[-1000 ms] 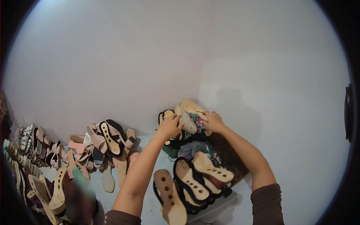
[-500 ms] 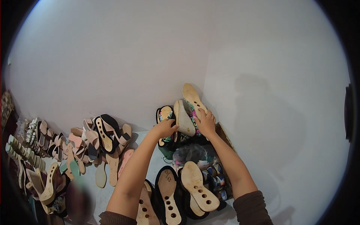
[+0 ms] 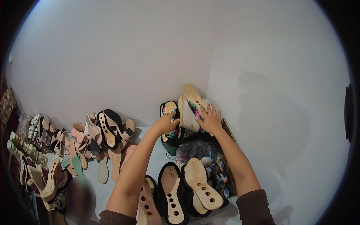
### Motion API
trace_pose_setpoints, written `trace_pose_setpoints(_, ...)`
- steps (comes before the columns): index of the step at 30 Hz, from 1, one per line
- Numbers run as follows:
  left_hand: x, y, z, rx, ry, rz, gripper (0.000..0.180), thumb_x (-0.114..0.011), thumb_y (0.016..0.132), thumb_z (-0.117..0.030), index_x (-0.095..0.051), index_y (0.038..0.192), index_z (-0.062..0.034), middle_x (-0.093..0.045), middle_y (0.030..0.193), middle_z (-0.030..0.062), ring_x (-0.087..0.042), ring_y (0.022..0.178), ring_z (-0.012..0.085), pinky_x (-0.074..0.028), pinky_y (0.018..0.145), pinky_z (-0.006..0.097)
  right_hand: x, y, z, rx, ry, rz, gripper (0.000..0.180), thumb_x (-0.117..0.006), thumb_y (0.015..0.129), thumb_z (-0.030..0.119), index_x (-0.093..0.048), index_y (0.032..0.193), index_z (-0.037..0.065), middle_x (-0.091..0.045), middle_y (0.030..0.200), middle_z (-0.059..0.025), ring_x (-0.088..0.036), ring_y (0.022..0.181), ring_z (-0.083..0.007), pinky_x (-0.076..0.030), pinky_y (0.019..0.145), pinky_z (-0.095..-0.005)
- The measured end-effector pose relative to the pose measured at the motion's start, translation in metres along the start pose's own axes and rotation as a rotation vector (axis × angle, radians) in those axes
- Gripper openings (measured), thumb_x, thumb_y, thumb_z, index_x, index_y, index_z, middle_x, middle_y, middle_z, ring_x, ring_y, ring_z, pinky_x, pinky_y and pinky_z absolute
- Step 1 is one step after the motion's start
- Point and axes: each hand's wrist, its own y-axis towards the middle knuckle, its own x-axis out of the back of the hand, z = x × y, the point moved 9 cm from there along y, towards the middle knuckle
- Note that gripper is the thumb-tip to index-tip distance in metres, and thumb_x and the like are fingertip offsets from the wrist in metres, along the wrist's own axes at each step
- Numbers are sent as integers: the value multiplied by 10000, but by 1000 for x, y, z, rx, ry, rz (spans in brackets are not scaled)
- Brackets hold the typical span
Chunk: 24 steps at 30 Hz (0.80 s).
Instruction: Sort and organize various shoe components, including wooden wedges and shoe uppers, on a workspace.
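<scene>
At the wall corner stands a cluster of wedge footwear. My left hand (image 3: 165,123) rests against a floral sandal (image 3: 170,107) with black edging, its fingers and thumb apart. A pale wedge sole (image 3: 188,116) stands on its side between my hands. Behind it leans a tan sole with holes (image 3: 192,93), with green and pink floral material beside it. My right hand (image 3: 210,120) lies over the right side of the cluster with its fingers spread. What its palm touches is hidden.
Nearer to me lie wedge soles with holes (image 3: 202,183) and a black-rimmed one (image 3: 172,187). A clear plastic bag (image 3: 197,152) sits below the cluster. Many sandals (image 3: 108,129) crowd the left. Walls meet behind; a dark blurred patch covers the lower left.
My right hand has loosened from the tan sole, its fingers now spread wider. My left hand has stayed beside the floral sandal. The whole view has shifted slightly.
</scene>
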Motion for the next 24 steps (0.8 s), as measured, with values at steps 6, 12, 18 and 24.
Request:
trace_pose_setpoints(6, 20, -30, 13, 31, 19, 75, 549, -429, 860, -425, -448, 1214, -5, -465, 1196, 227, -478, 1074, 349, -378, 912, 382, 28, -6, 33, -68, -57, 164, 754, -431, 812, 533, -104, 1398, 189, -74, 1434, -188, -145, 1312, -346, -115, 999, -602)
trace_pose_setpoints(12, 77, -75, 28, 61, 127, 94, 480, -467, 829, -400, -529, 1136, -37, -569, 1080, 181, -514, 1030, 341, -410, 874, 408, 54, -14, 133, 172, -55, 660, 692, -475, 802, 498, -272, 1354, 134, -293, 1367, -179, -311, 1253, -313, -267, 1015, -380)
trace_pose_setpoints(18, 173, -139, 118, 239, 135, -76, 456, -496, 789, -363, -557, 1103, -37, -602, 994, 196, -558, 966, 327, -440, 829, 387, 117, 31, 225, 133, 93, 616, 618, -507, 780, 499, -454, 1249, 101, -395, 1324, -111, -454, 1146, -280, -355, 956, -402)
trace_pose_setpoints(24, 214, -237, 241, 411, -2, -451, 360, -481, 756, -279, -605, 942, 3, -601, 923, 231, -572, 892, 362, -442, 787, 393, 76, 20, 338, 41, 153, 848, 561, -606, 738, 430, -516, 1194, 114, -474, 1258, -84, -523, 1055, -210, -434, 877, -381)
